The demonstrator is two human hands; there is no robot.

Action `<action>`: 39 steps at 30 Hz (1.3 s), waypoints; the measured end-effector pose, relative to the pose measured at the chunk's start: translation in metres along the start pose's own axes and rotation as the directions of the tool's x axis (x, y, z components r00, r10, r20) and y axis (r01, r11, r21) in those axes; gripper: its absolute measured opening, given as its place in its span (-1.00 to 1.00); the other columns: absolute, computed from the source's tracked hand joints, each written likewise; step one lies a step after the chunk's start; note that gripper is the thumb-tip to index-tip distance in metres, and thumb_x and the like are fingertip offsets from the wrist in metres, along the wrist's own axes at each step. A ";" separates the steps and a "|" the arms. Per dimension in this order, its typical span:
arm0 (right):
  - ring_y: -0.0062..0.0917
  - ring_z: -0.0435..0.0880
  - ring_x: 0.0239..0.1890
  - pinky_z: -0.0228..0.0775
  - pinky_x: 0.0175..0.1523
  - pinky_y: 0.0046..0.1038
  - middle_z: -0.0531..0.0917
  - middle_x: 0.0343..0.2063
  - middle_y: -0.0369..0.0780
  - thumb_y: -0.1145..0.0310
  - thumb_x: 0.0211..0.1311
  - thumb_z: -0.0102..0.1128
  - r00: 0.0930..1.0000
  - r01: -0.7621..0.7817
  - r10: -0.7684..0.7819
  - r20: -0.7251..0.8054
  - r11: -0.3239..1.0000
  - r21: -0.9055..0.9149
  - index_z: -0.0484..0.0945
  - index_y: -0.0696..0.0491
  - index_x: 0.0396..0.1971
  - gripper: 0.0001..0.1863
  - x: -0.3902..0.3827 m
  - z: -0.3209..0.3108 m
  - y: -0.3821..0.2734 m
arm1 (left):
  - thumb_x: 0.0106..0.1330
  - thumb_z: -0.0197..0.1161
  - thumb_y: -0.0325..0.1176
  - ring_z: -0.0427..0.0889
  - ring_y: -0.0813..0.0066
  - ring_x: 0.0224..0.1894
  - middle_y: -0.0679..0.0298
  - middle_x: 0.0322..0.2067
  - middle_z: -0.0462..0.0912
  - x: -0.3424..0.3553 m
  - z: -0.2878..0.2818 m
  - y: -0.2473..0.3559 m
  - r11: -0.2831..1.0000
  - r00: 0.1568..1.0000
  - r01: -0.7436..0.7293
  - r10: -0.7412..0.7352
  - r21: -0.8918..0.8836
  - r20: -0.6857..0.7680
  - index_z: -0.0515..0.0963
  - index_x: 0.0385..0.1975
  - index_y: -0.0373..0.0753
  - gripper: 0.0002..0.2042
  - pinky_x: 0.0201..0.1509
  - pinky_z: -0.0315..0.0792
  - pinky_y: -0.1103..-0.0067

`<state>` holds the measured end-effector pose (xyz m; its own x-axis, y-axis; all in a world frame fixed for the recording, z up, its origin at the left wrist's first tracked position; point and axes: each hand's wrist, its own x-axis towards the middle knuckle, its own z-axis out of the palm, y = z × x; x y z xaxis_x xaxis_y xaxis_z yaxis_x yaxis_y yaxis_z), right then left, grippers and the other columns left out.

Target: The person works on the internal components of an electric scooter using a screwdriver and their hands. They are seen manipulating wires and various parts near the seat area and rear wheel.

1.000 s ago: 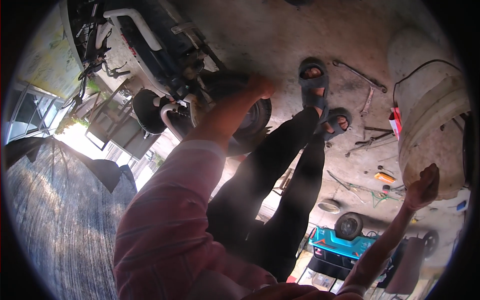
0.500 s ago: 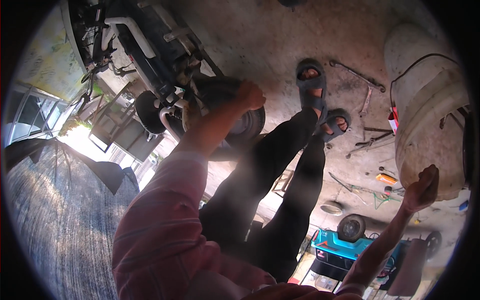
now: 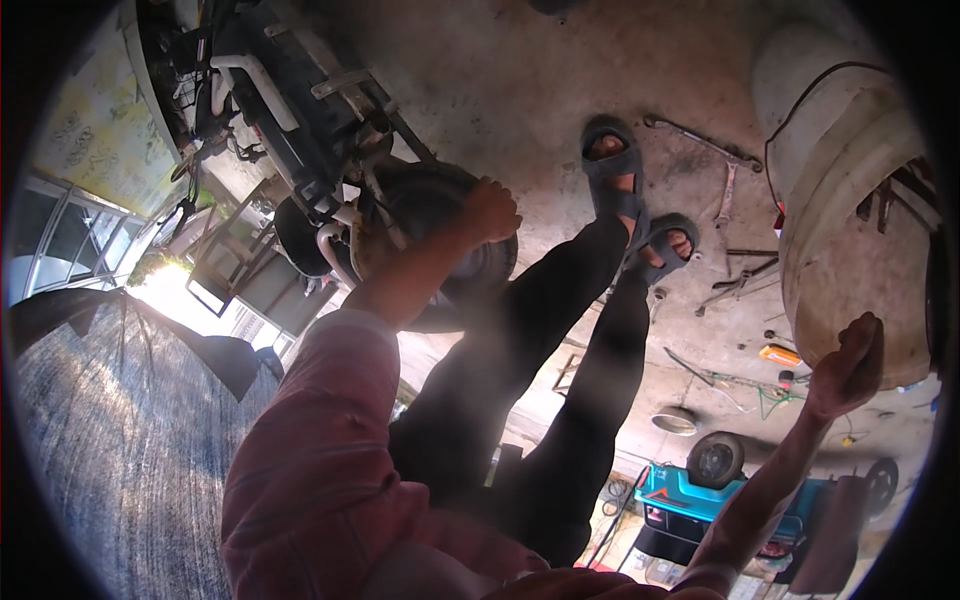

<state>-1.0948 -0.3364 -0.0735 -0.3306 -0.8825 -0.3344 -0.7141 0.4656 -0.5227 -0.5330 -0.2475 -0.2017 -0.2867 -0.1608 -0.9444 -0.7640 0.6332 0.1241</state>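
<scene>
My left hand [image 3: 490, 212] is curled into a fist in front of a black tyre [image 3: 430, 200] of a partly stripped motorbike [image 3: 300, 110]. What is inside this fist, if anything, is hidden, and I cannot tell whether it touches the tyre. On the right, my right hand [image 3: 845, 368] is closed at the near edge of a large off-white bucket-like container [image 3: 825, 260]; its fingers appear to grip that edge. A thin dark cord or wire runs over the container. Dark metal pieces [image 3: 885, 200] show at its right side.
Wrenches [image 3: 705, 142] and other hand tools [image 3: 740, 285] lie on the concrete floor beyond my sandalled feet. An orange object [image 3: 780, 355], a shallow round dish [image 3: 675, 420] and a small wheel [image 3: 715, 460] on a teal case [image 3: 660, 490] are lower right. Dark corrugated material fills the lower left.
The whole view has turned and shifted slightly. My right hand and the container have moved up a little together in the picture. My left fist has dropped slightly and stays closed by the tyre.
</scene>
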 end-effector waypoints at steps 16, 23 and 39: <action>-0.50 0.34 -0.52 0.24 -0.37 -0.45 0.34 -0.59 -0.25 0.33 0.58 -0.15 0.996 0.067 -0.060 -0.070 0.993 0.094 0.36 0.11 -0.50 -0.64 -0.003 0.002 0.008 | 0.09 0.26 -0.16 0.60 0.26 -0.29 0.24 -0.55 0.63 0.015 0.049 0.050 0.996 0.994 -0.085 0.086 0.021 -0.071 0.69 -0.61 -0.08 -0.81 -0.04 0.28 0.21; -0.43 0.35 -0.58 0.25 -0.40 -0.37 0.36 -0.66 -0.19 0.24 0.57 -0.03 0.991 0.133 -0.135 0.006 0.986 0.100 0.39 0.15 -0.56 -0.57 0.002 -0.005 0.000 | 0.06 0.27 -0.19 0.66 0.04 -0.35 0.06 -0.52 0.66 0.004 -0.003 0.048 0.891 0.767 -0.014 -0.282 -0.454 -0.576 0.60 -0.62 -0.17 -0.80 -0.17 0.46 0.13; -0.09 0.57 -0.58 0.29 -0.43 -0.08 0.55 -0.64 0.00 0.05 0.54 0.05 0.979 0.188 -0.180 0.095 0.979 -0.078 0.48 0.12 -0.58 -0.48 0.017 0.005 -0.002 | 0.38 0.22 -0.14 0.76 0.01 -0.27 -0.02 -0.38 0.74 -0.237 0.010 0.072 0.505 0.904 0.061 -0.394 -0.861 -0.167 0.69 -0.34 -0.26 -0.71 -0.19 0.59 0.18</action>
<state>-1.0959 -0.3517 -0.0818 -0.1365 -0.9417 -0.3076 -0.8094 0.2850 -0.5134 -0.5146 -0.1562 0.0280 -0.0544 -0.5215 -0.8515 -0.9009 -0.3422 0.2671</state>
